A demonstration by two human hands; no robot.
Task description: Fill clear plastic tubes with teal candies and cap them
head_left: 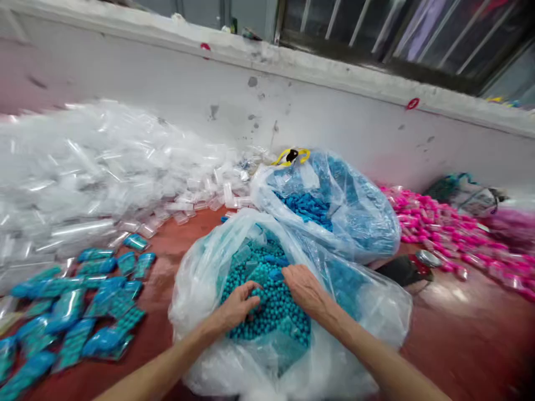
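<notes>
A clear plastic bag (190, 278) stands open in front of me, full of small round teal beads (267, 312). My left hand (239, 305) reaches into its left side, thumb and index finger apart just over the beads, with nothing visible between them. At the right side of the bag, my right hand (303, 289) is closed, knuckles up. Its fingertips are hidden from me, so what they hold cannot be made out. Right beside those fingers, a blue piece (276, 274) lies on the beads. Small clear packets are mixed in with them.
Filled teal-and-blue packs (69, 312) lie to the left on the red surface (451, 340). Clear empty containers (96, 167) heap up behind them. A second bag (368, 217) holds blue pieces (307, 209). Pink pieces (451, 228) are piled along the wall at right.
</notes>
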